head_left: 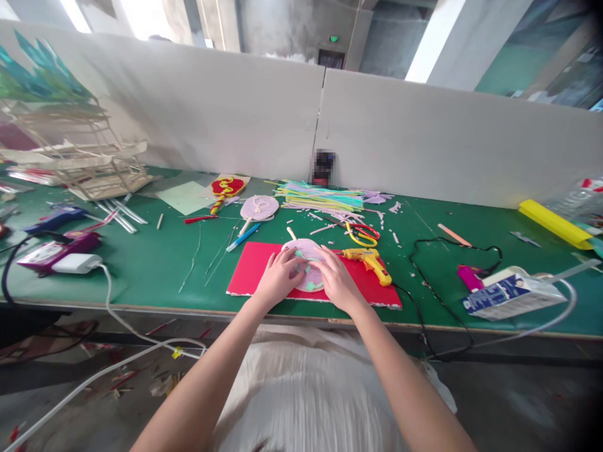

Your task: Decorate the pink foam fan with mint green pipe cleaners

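Note:
A round lilac disc point(311, 282) with mint-green patches lies on a red board point(249, 267) in front of me, and a short cream stick point(292, 233) shows at its far edge. My left hand point(281, 274) grips the disc's left side, fingers bent and tips on its face. From the other side my right hand point(333, 274) holds it, fingers close together near the middle. Any small piece under the fingertips is hidden. Just right of my right hand, a yellow glue gun point(370, 260) rests on the board. Behind it are red-and-yellow scissors point(362, 234).
Pastel fuzzy strips point(325, 196) lie bundled at the back among cut bits. Left of them are another lilac disc point(259, 207), a red-and-yellow fan-shaped piece point(227, 188) and a blue pen point(244, 237). A black cord point(414, 301) trails right, near a carton point(513, 292).

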Action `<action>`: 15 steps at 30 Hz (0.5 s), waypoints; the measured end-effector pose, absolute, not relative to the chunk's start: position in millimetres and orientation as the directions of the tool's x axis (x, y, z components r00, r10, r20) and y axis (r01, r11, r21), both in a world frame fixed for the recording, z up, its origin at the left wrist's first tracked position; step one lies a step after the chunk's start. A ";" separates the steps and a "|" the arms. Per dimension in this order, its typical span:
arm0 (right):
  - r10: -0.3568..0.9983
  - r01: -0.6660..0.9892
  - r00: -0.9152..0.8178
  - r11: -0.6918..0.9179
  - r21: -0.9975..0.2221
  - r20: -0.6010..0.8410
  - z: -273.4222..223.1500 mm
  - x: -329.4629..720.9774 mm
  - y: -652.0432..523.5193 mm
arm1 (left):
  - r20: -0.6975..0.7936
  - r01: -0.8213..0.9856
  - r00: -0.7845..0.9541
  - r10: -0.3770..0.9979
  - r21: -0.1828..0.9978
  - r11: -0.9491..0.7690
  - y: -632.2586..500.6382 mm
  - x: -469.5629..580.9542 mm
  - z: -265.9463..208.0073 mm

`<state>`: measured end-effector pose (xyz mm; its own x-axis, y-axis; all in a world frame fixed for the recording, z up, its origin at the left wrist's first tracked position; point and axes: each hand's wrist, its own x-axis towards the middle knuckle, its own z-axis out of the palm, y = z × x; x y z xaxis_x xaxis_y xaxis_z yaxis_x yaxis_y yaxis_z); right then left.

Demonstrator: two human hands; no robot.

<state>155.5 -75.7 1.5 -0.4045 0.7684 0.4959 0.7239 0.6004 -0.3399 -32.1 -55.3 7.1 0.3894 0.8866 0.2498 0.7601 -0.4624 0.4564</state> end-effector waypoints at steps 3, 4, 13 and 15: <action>0.775 0.731 -0.404 0.593 -0.338 0.486 1.6 155.4 -75.9 | 0.254 0.759 0.388 0.886 0.457 -0.463 -55.4 -32.2 7.0; 0.776 0.731 -0.402 0.591 -0.340 0.486 1.5 155.4 -75.9 | 0.255 0.759 0.388 0.886 0.458 -0.464 -55.4 -32.2 6.9; 0.778 0.741 -0.408 0.588 -0.325 0.478 1.6 155.2 -75.9 | 0.252 0.760 0.387 0.887 0.457 -0.461 -55.4 -31.8 7.1; 0.783 0.744 -0.408 0.583 -0.326 0.470 2.4 155.0 -76.5 | 0.250 0.761 0.388 0.887 0.457 -0.461 -55.4 -31.8 7.3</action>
